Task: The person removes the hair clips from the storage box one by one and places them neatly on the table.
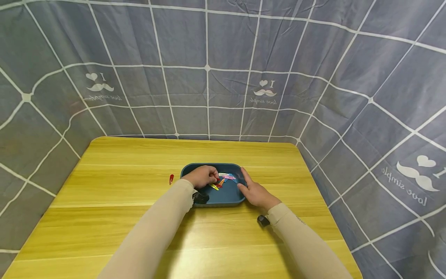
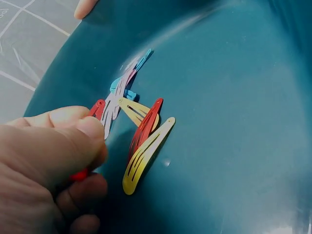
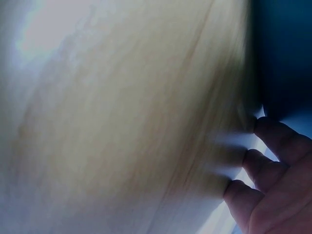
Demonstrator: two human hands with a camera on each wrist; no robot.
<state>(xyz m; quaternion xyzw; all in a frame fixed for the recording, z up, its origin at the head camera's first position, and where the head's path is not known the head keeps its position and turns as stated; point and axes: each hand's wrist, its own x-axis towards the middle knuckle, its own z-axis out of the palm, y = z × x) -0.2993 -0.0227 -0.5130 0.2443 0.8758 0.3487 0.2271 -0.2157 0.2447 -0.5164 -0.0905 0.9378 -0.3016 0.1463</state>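
A teal tray (image 1: 228,196) sits mid-table and holds several hair clips (image 1: 224,178). My left hand (image 1: 203,176) reaches into the tray's left side. Its thumb and fingers (image 2: 58,151) pinch a red clip (image 2: 98,107), whose tip pokes out past the thumb. Beside it on the tray floor (image 2: 234,126) lie a long yellow clip (image 2: 146,158), a second red clip (image 2: 147,126), a short yellow clip (image 2: 134,110) and pale and blue clips (image 2: 124,84). My right hand (image 1: 253,190) rests against the tray's right rim, its fingers (image 3: 273,165) lying on the wood.
One more red clip (image 1: 171,179) lies on the wooden table (image 1: 122,217) just left of the tray. Grey checked cloth (image 1: 209,77) walls in the table at the back and both sides.
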